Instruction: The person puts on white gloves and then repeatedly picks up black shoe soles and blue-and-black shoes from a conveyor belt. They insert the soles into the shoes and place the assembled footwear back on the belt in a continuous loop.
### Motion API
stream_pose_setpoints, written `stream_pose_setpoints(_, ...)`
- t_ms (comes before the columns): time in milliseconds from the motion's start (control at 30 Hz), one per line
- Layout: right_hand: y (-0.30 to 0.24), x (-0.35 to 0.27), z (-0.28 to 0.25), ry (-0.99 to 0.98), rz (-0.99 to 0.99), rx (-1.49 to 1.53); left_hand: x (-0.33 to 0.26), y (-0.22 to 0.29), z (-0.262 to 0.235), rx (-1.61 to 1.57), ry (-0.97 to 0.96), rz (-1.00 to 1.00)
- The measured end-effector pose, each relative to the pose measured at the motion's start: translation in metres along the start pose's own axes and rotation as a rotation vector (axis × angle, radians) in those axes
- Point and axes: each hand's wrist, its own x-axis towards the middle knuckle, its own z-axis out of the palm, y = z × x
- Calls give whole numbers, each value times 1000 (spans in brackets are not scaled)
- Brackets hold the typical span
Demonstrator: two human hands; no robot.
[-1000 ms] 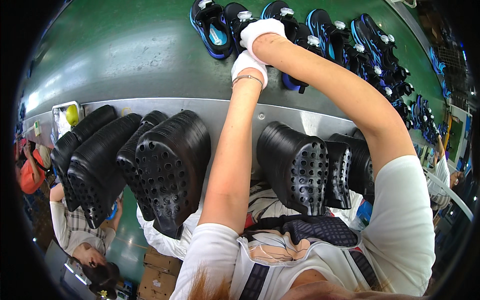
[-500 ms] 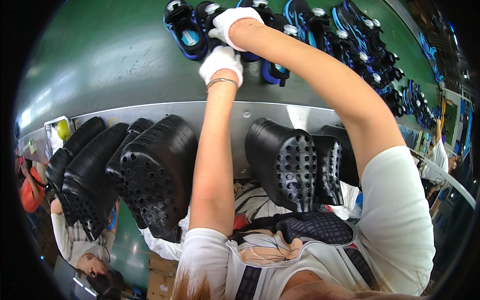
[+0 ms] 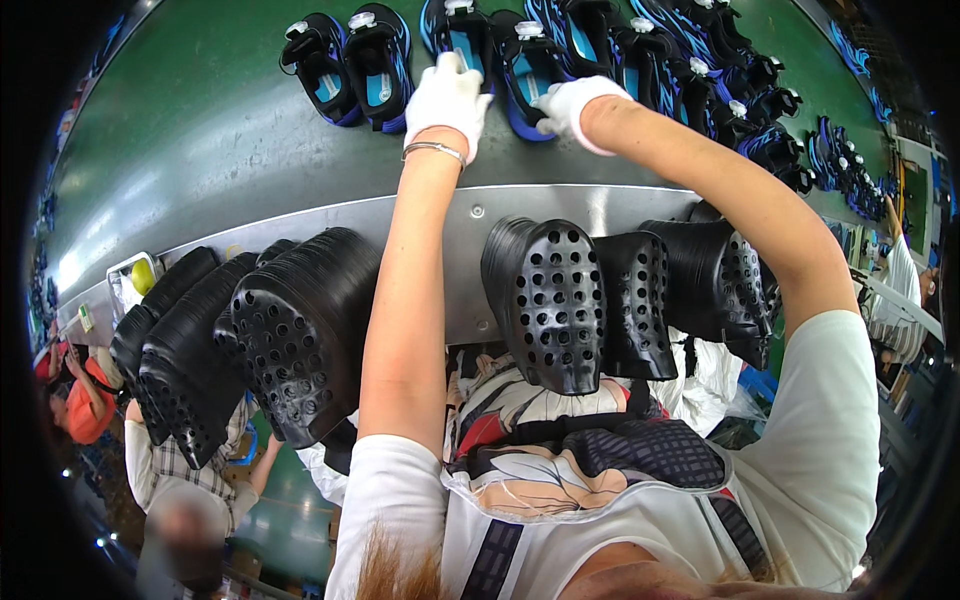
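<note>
The left hand (image 3: pixel 447 97), gloved, rests its curled fingers on a blue shoe (image 3: pixel 462 35) on the far green belt (image 3: pixel 200 130); the right hand (image 3: pixel 568 103) presses the next shoe (image 3: pixel 522 70), grip unclear; shoes stand tight, so a push may topple neighbours; free belt lies left; near sole stacks (image 3: pixel 548 300) crowd the elbows.

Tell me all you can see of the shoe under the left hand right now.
The shoe under the left hand is a black and blue shoe with a light blue insole and a white round knob at its top. It lies sole down on the green belt, in a row of similar shoes, close beside its neighbour. The white-gloved fingers rest on its near end, hiding that part. Material looks synthetic; whether the hand grips it I cannot tell.
</note>
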Motion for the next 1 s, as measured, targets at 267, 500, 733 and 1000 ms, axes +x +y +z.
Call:
stream_pose_setpoints(267, 27, -13, 22, 476, -107, -52, -28, 25, 23, -38, 11, 49)
stream_pose_setpoints(500, -31, -209, -2, 657, -447, 356, -74, 8, -16, -180, 172, -26)
stream_pose_setpoints(733, -82, -249, 32, 632, -582, 428, -141, 10, -58, -345, 137, -271)
stream_pose_setpoints(1000, -93, -245, 37, 777, -682, 318, -177, 24, -85, -460, 152, -412)
